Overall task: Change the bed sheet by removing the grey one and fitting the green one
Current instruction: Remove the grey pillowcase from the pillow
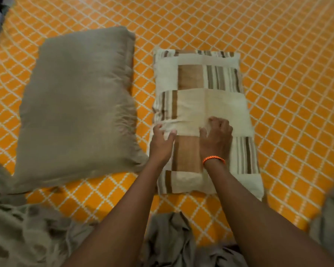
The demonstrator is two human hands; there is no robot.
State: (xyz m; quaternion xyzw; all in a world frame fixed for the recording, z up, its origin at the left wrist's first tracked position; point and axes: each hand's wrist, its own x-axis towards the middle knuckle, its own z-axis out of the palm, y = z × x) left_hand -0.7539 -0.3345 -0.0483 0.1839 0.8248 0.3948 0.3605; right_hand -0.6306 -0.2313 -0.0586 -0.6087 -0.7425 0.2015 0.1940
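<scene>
Head view shows the grey sheet (pixel 27 234) crumpled and bunched at the mattress's (pixel 278 54) near edge, so removal looks nearly done; next it needs pulling clear. Beyond it, left hand (pixel 162 143) and right hand (pixel 217 139) pinch the striped pillow's (pixel 201 81) cover, beside a grey pillow (pixel 79 105).
</scene>
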